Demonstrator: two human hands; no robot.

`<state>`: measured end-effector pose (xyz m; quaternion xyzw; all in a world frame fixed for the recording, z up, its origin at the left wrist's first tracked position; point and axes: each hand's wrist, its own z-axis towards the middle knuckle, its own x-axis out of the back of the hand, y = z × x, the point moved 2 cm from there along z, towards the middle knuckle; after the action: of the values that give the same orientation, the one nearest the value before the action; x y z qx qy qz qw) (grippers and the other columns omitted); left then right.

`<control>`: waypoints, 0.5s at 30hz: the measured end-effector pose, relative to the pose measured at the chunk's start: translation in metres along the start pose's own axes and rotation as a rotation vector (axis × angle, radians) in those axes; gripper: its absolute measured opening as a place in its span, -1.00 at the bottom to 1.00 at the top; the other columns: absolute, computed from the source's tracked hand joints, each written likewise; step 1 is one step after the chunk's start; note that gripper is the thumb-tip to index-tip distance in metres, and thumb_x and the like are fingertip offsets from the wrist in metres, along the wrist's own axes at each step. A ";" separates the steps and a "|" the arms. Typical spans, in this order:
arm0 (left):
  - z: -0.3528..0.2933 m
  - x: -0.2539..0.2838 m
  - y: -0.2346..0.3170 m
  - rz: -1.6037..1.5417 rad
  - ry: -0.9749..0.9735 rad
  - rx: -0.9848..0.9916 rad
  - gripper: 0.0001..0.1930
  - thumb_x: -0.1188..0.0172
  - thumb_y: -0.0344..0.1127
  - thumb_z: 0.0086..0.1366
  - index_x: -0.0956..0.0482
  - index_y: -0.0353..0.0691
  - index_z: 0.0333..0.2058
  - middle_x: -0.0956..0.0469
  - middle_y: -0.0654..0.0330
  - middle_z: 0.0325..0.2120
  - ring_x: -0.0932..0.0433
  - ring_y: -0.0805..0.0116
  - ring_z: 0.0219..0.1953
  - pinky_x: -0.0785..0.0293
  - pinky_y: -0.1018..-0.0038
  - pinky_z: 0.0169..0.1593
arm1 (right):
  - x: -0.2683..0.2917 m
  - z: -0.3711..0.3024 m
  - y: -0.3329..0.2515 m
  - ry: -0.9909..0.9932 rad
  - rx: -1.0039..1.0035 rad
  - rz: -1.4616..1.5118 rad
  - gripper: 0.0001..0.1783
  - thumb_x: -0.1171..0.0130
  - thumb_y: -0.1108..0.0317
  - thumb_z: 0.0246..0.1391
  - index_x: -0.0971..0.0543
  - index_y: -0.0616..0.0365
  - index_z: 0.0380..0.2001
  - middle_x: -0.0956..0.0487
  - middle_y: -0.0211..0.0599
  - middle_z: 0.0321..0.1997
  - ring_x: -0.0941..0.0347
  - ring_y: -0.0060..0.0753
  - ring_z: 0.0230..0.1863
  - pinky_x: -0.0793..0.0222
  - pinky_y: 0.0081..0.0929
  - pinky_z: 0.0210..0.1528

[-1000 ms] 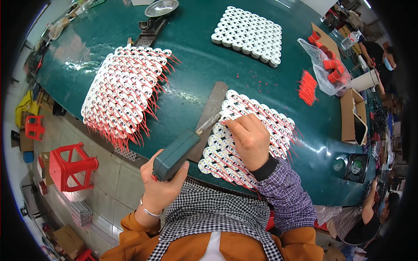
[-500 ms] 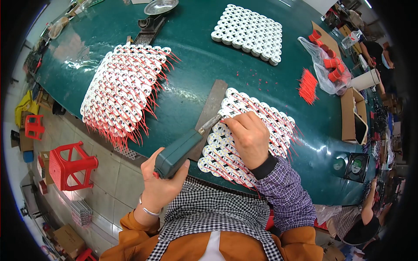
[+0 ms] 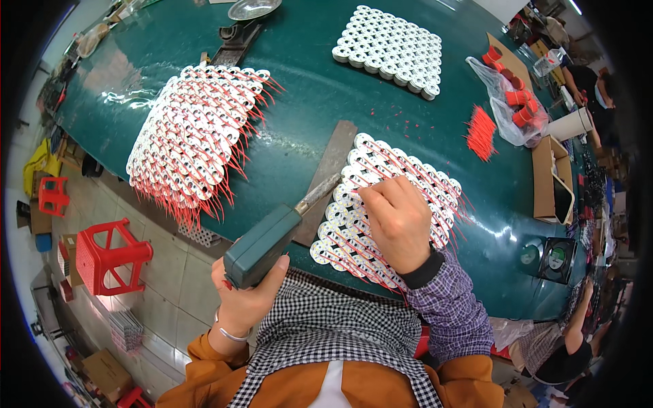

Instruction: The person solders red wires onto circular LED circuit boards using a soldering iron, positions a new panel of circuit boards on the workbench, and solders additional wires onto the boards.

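My left hand (image 3: 246, 299) is wrapped round a dark green soldering gun (image 3: 262, 241). Its metal tip (image 3: 320, 192) points up and right, ending just by the left edge of a panel of round white circuit boards (image 3: 333, 221). Over that panel my right hand (image 3: 400, 221) is closed in a pinch, with a bit of red wire (image 3: 356, 191) showing at the fingertips. Slanting red wires run across many of the boards, and some on the left side have none. My right hand hides part of the panel's middle.
A wired stack of similar boards (image 3: 190, 143) lies to the left, a plain panel (image 3: 391, 51) at the back. Cut red wires (image 3: 481, 133) and a plastic bag of red spools (image 3: 507, 112) lie right. A metal bar (image 3: 326, 163) touches the near panel. Red stools (image 3: 112, 255) stand left.
The soldering gun has drawn back down and left, its tip leaving my right fingertips. My right hand has shifted slightly right and down, still pinched.
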<state>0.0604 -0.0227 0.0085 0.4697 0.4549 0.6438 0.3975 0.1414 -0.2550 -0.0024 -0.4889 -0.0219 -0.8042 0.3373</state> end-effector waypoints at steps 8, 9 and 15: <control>-0.001 0.000 -0.004 -0.053 -0.101 0.034 -0.79 -0.42 -0.53 0.07 -0.63 -0.40 -0.30 -0.61 0.21 -0.43 -0.54 0.52 -0.45 -0.45 0.58 -0.36 | -0.006 -0.013 -0.005 -0.026 -0.055 0.017 -0.81 -0.24 0.53 -0.15 -0.62 0.17 -0.35 -0.43 -0.37 -0.48 -0.43 -0.31 -0.40 -0.33 -0.35 -0.39; -0.001 -0.001 -0.005 -0.052 -0.100 0.036 -0.79 -0.42 -0.53 0.07 -0.63 -0.40 -0.30 -0.61 0.21 -0.43 -0.54 0.52 -0.45 -0.45 0.58 -0.36 | -0.006 -0.013 -0.006 -0.027 -0.055 0.019 -0.81 -0.24 0.53 -0.15 -0.62 0.17 -0.35 -0.43 -0.37 -0.48 -0.43 -0.31 -0.40 -0.33 -0.35 -0.39; -0.003 -0.003 -0.010 -0.009 -0.138 0.032 -0.82 -0.41 -0.52 0.07 -0.60 -0.39 -0.35 -0.58 0.22 -0.45 -0.51 0.55 -0.47 -0.41 0.58 -0.41 | -0.009 -0.014 -0.005 -0.020 -0.046 0.034 -0.81 -0.23 0.54 -0.16 -0.61 0.18 -0.36 -0.42 -0.33 -0.46 -0.42 -0.29 -0.38 -0.36 -0.32 -0.38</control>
<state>0.0596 -0.0238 -0.0019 0.5173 0.4388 0.6007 0.4231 0.1311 -0.2515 -0.0156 -0.5047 0.0014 -0.7938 0.3392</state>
